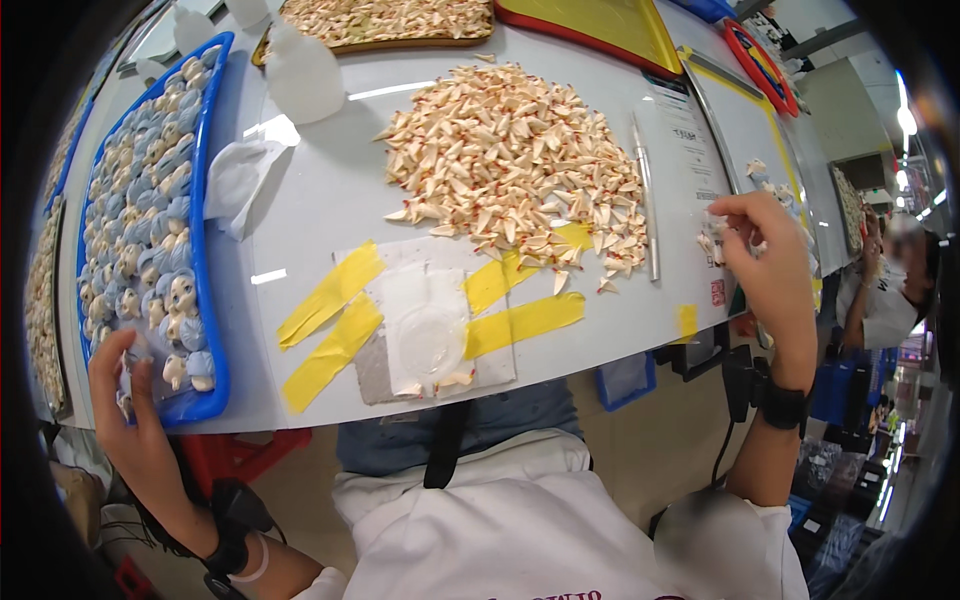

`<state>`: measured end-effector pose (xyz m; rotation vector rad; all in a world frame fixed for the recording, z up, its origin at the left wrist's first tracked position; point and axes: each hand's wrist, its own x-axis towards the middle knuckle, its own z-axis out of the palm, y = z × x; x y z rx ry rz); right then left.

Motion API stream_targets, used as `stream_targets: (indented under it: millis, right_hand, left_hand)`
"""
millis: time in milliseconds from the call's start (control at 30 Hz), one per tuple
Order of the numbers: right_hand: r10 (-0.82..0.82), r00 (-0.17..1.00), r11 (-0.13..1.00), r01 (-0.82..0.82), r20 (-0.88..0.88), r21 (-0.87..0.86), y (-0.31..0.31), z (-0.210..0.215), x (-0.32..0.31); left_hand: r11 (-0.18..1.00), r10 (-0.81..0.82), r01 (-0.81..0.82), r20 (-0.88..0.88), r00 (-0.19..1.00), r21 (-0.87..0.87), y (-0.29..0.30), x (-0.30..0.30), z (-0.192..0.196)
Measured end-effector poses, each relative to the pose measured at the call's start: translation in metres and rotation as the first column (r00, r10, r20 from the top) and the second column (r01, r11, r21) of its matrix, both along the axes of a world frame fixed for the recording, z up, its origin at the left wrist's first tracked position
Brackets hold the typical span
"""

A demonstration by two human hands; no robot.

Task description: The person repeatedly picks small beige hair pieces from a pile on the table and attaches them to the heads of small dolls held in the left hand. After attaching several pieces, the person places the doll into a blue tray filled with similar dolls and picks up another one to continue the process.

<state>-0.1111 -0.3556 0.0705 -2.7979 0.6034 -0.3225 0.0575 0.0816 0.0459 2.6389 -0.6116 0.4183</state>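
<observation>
At the left, a blue tray holds many small doll heads with pale faces and light blue hair. My left hand reaches over its near left corner, thumb and fingers apart around heads there; no firm grip shows. On the right side of the table my right hand hovers with index finger and thumb curved apart. Beside its fingertips lie a few small pale pieces. Between the hands spreads a large heap of small cream pointed pieces with red ends.
Yellow tape strips hold a clear sheet with a round disc at the table's front edge. A thin metal-coloured tool lies right of the heap. A white squeeze bottle, white cloth and yellow tray are farther back.
</observation>
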Motion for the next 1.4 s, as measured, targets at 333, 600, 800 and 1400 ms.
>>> stream_targets:
  millis: [333,600,800,1400]
  right_hand:
    - [-0.089,0.989,0.986,0.070,0.118,0.153,-0.010,0.004,-0.021]
    - [-0.028,0.956,0.903,-0.102,0.293,0.416,0.070,0.015,0.000]
    - [0.125,0.943,0.823,-0.272,0.308,0.498,0.123,0.018,0.034]
    - [0.611,0.788,0.788,-0.594,0.078,-0.162,0.166,0.019,0.076]
  left_hand:
    - [0.428,-0.303,0.061,-0.080,0.950,-0.902,-0.020,-0.038,-0.008]
    - [0.264,-0.666,-0.242,-0.358,0.654,-0.934,-0.070,-0.065,-0.008]
    - [0.262,-0.655,-0.222,-0.342,0.674,-0.939,-0.088,-0.081,-0.026]
    - [0.131,-0.788,-0.196,-0.222,0.574,-0.972,-0.099,-0.080,-0.037]
